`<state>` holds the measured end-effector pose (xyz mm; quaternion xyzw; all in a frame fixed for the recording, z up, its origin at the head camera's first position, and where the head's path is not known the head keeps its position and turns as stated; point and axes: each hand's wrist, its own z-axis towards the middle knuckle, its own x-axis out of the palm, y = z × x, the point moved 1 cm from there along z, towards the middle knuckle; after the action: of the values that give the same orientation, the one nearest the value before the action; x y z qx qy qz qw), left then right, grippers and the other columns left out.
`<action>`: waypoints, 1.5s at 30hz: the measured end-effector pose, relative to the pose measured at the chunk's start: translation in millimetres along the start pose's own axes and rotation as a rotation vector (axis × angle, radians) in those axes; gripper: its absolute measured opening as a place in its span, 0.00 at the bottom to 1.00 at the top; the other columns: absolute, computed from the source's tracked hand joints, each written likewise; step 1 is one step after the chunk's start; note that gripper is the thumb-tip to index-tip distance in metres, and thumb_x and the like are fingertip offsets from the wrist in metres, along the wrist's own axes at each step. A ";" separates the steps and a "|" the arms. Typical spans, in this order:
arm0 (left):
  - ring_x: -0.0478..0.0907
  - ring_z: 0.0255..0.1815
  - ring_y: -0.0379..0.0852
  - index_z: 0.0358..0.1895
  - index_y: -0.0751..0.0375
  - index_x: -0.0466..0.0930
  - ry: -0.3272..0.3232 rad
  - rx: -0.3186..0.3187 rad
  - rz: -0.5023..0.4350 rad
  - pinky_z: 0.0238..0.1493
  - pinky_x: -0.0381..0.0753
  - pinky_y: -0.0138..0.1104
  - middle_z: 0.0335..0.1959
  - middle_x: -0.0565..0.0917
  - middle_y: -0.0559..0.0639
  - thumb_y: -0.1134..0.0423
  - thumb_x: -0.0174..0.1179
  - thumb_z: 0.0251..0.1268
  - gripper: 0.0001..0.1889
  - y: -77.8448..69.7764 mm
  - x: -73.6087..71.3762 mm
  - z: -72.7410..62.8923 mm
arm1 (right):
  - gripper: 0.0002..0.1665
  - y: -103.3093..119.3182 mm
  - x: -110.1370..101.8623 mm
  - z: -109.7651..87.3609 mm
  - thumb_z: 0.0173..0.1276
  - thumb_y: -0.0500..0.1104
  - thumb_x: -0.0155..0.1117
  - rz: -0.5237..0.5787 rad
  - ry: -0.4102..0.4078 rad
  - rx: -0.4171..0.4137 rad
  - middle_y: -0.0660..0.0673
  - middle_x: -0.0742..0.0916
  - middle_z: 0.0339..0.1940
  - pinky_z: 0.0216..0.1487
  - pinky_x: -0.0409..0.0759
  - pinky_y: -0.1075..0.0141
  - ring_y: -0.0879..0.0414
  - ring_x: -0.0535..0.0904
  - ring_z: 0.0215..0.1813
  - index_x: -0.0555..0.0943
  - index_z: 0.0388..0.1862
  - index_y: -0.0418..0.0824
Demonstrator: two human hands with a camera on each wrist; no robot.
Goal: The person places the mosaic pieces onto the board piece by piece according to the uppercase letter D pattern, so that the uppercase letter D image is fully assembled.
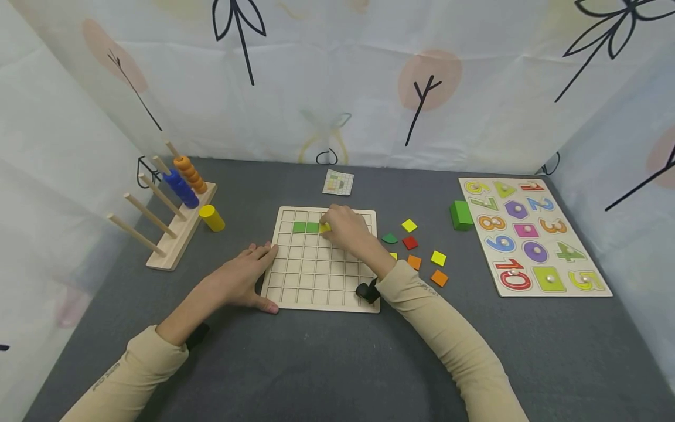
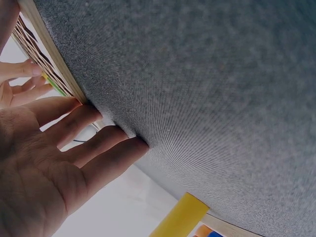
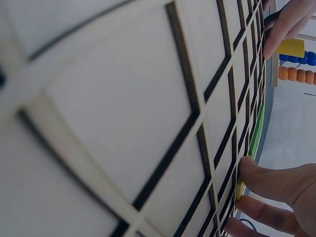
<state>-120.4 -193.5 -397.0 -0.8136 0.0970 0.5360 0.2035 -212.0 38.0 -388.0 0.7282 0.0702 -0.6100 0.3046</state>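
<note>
A wooden grid board (image 1: 321,308) lies on the dark table. Near its top edge my right hand (image 1: 347,227) pinches a yellow square tile (image 1: 324,227) between thumb and fingers. That tile is right beside two green square tiles (image 1: 305,227) set in the grid; in the right wrist view the yellow tile (image 3: 240,189) shows at the thumb's tip. My left hand (image 1: 244,276) rests against the board's left edge, its fingers spread and fairly straight. From below, the left wrist view shows the fingertips of the left hand (image 2: 54,153) touching the table beside the board's edge.
Loose yellow, orange, red and green tiles (image 1: 438,258) lie right of the board. A small pattern card (image 1: 338,183) lies behind it. A peg stand (image 1: 174,246) and a yellow cylinder (image 1: 212,218) are left. A green block (image 1: 461,215) touches a number puzzle (image 1: 538,287) at right.
</note>
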 end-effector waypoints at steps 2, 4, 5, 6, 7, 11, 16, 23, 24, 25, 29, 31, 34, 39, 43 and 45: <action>0.56 0.78 0.78 0.80 0.71 0.52 -0.001 0.000 -0.002 0.74 0.64 0.65 0.80 0.57 0.73 0.32 0.77 0.42 0.68 -0.1 -0.1 -0.1 | 0.13 0.0 -0.3 -0.2 0.70 0.38 0.70 -0.004 0.003 -0.003 0.39 0.88 0.51 0.42 0.86 0.57 0.44 0.84 0.50 0.89 0.52 0.39; 0.56 0.78 0.78 0.80 0.70 0.52 -0.001 -0.001 -0.004 0.74 0.64 0.65 0.80 0.57 0.73 0.32 0.77 0.42 0.68 0.0 0.0 0.0 | 0.13 0.1 -0.6 -0.3 0.70 0.38 0.70 -0.009 0.008 -0.004 0.39 0.87 0.51 0.42 0.86 0.56 0.44 0.84 0.50 0.89 0.52 0.39; 0.56 0.78 0.78 0.80 0.70 0.52 0.000 -0.002 -0.004 0.74 0.64 0.65 0.80 0.57 0.73 0.32 0.77 0.42 0.69 0.0 0.0 0.0 | 0.13 0.0 -0.6 -0.3 0.70 0.38 0.70 -0.010 0.009 -0.004 0.39 0.87 0.50 0.43 0.86 0.56 0.44 0.83 0.49 0.89 0.52 0.40; 0.56 0.78 0.78 0.80 0.70 0.52 0.001 -0.003 -0.003 0.74 0.64 0.65 0.80 0.57 0.73 0.32 0.77 0.42 0.69 0.1 0.0 0.1 | 0.13 0.0 -0.7 -0.4 0.70 0.38 0.70 -0.011 0.011 -0.003 0.39 0.87 0.50 0.43 0.85 0.56 0.44 0.83 0.49 0.89 0.52 0.40; 0.56 0.78 0.78 0.80 0.70 0.52 0.002 -0.004 -0.003 0.74 0.64 0.65 0.80 0.57 0.73 0.32 0.77 0.42 0.69 0.1 0.0 0.2 | 0.13 -0.1 -0.7 -0.3 0.70 0.38 0.70 -0.012 0.012 -0.002 0.39 0.87 0.50 0.43 0.85 0.56 0.44 0.83 0.49 0.89 0.52 0.40; 0.56 0.78 0.78 0.80 0.70 0.52 0.006 -0.006 0.000 0.74 0.64 0.65 0.80 0.57 0.73 0.32 0.77 0.42 0.69 0.2 0.1 0.6 | 0.13 -1.2 -0.2 -0.1 0.71 0.37 0.68 -0.012 0.019 -0.002 0.39 0.87 0.49 0.43 0.85 0.56 0.45 0.83 0.48 0.89 0.53 0.41; 0.56 0.78 0.78 0.80 0.71 0.52 0.007 -0.006 -0.002 0.74 0.64 0.65 0.80 0.57 0.73 0.32 0.77 0.42 0.68 0.3 -0.1 0.7 | 0.15 -3.2 -0.7 -0.7 0.70 0.36 0.68 -0.008 0.026 -0.016 0.40 0.87 0.50 0.40 0.85 0.58 0.47 0.84 0.47 0.89 0.54 0.42; 0.56 0.79 0.78 0.80 0.71 0.52 0.009 -0.006 0.002 0.75 0.64 0.65 0.80 0.57 0.73 0.32 0.77 0.43 0.68 0.4 -0.2 1.0 | 0.21 -6.5 -4.1 -6.6 0.69 0.36 0.66 0.012 0.041 -0.012 0.40 0.86 0.54 0.30 0.75 0.66 0.52 0.79 0.42 0.86 0.60 0.44; 0.56 0.79 0.78 0.80 0.71 0.52 0.009 -0.006 0.002 0.75 0.64 0.65 0.80 0.57 0.73 0.32 0.77 0.43 0.68 0.5 -0.2 0.9 | 0.22 -7.1 -4.8 -7.9 0.69 0.36 0.66 0.018 0.042 -0.006 0.40 0.86 0.54 0.29 0.73 0.67 0.52 0.78 0.41 0.85 0.61 0.44; 0.56 0.79 0.78 0.80 0.71 0.52 0.009 -0.005 0.002 0.75 0.64 0.65 0.80 0.57 0.73 0.32 0.77 0.43 0.68 0.5 -0.1 0.9 | 0.22 -8.0 -5.5 -9.4 0.69 0.37 0.67 0.021 0.041 -0.002 0.40 0.85 0.55 0.28 0.72 0.67 0.52 0.78 0.42 0.85 0.62 0.44; 0.56 0.79 0.78 0.80 0.71 0.52 0.008 -0.006 0.000 0.74 0.64 0.65 0.80 0.56 0.73 0.32 0.77 0.43 0.68 0.5 0.0 0.5 | 0.24 -12.0 -9.0 -15.7 0.69 0.39 0.67 0.028 0.038 0.013 0.40 0.85 0.57 0.28 0.70 0.66 0.49 0.80 0.47 0.83 0.64 0.44; 0.56 0.79 0.78 0.80 0.71 0.52 0.008 -0.009 0.001 0.74 0.64 0.66 0.80 0.56 0.73 0.32 0.77 0.43 0.68 0.5 0.2 0.3 | 0.23 -15.4 -10.1 -19.3 0.70 0.40 0.66 0.026 0.030 0.009 0.41 0.85 0.58 0.28 0.70 0.66 0.49 0.80 0.47 0.84 0.64 0.44; 0.56 0.79 0.78 0.80 0.71 0.52 0.007 -0.009 0.006 0.74 0.64 0.65 0.80 0.57 0.73 0.32 0.77 0.43 0.68 0.2 0.3 -0.2 | 0.22 -22.0 -11.7 -25.8 0.71 0.41 0.66 0.031 0.024 0.008 0.41 0.85 0.57 0.28 0.71 0.65 0.50 0.80 0.44 0.84 0.63 0.44; 0.56 0.79 0.78 0.80 0.71 0.52 0.008 -0.009 0.008 0.74 0.64 0.65 0.80 0.57 0.73 0.32 0.77 0.43 0.68 0.1 -0.1 -0.3 | 0.22 -34.7 -16.6 -39.4 0.71 0.43 0.67 0.037 0.022 0.048 0.41 0.85 0.58 0.29 0.73 0.64 0.49 0.81 0.44 0.84 0.64 0.45; 0.56 0.79 0.78 0.81 0.71 0.51 0.011 -0.010 0.008 0.74 0.64 0.65 0.80 0.57 0.73 0.32 0.76 0.43 0.68 -0.3 -0.2 0.0 | 0.23 -45.2 -23.2 -51.8 0.71 0.43 0.68 0.033 -0.004 0.053 0.40 0.85 0.58 0.32 0.75 0.63 0.48 0.81 0.45 0.84 0.64 0.43; 0.56 0.79 0.78 0.81 0.71 0.51 0.014 -0.009 0.010 0.74 0.65 0.65 0.80 0.57 0.73 0.31 0.76 0.44 0.68 -0.5 -0.1 0.5 | 0.23 -51.1 -26.7 -58.8 0.71 0.43 0.68 0.030 -0.023 0.046 0.39 0.86 0.58 0.34 0.75 0.63 0.47 0.81 0.46 0.83 0.64 0.41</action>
<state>-120.7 -192.8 -397.0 -0.8177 0.1001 0.5316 0.1967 -193.1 117.4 -377.3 0.7289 0.0419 -0.6151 0.2976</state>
